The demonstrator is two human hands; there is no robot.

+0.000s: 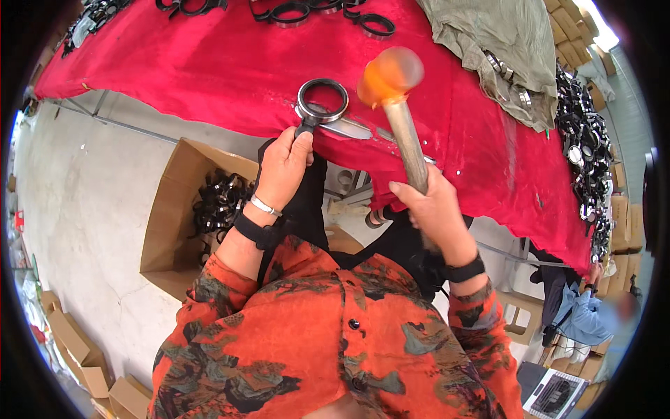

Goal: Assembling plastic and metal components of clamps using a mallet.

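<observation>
The black-and-silver stemmed ring [303, 109] sits upper centre in the frame, its short stem clamped in the L hand [285, 164]. It's over/beside a flat metal plate [350, 129] (can't tell if they touch). Just right of it, the orange-headed mallet [400, 120] is raised, w/ the R hand [436, 206] closed round its handle; the head is clear of the ring.

If a tap is the step, I'd seat the ring flat on something solid first, b/c cloth alone would likely soak up the blow. Best to grip low on the stem, L fingertips well off the rim, and use short, square hits vs. one big swing.

Farther out: red cloth [209, 66] across the top, more black rings [289, 14] at the upper edge, a cardboard box [166, 209] of black parts [222, 199] centre-left.
</observation>
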